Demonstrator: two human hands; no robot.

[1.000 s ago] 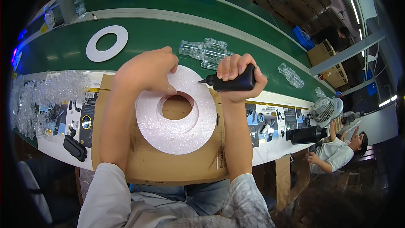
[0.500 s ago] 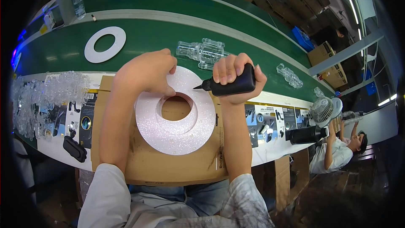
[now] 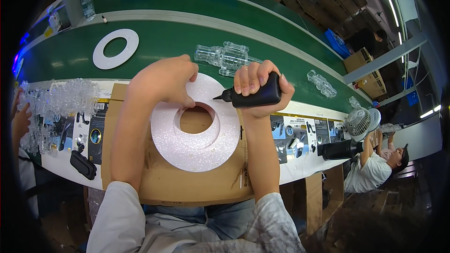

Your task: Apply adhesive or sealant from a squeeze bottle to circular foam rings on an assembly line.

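A white glittery ring (image 3: 187,154) with a round hole lies on a flat piece of brown cardboard (image 3: 154,182) in front of me. My left hand (image 3: 166,82) grips its far left part, with the thumb at the hole's edge and the other fingers curled toward the outer rim. My right hand (image 3: 262,86) is wrapped round a black squeeze bottle (image 3: 255,94), held tilted nearly level. Its thin pointed nozzle aims left, just over the ring's upper right surface; whether the tip touches cannot be told, and no liquid is visible.
Another flat white ring (image 3: 101,58) and several clear plastic parts (image 3: 222,56) lie on the green belt (image 3: 159,37). More clear parts (image 3: 75,96) are heaped at left, where a co-worker's hand (image 3: 21,119) reaches in. A black bottle (image 3: 340,150) and fan (image 3: 358,122) stand right, near another person.
The bottle in my right hand has shifted slightly left. My left hand and the ring stay put. A co-worker's hand has appeared at the left heap.
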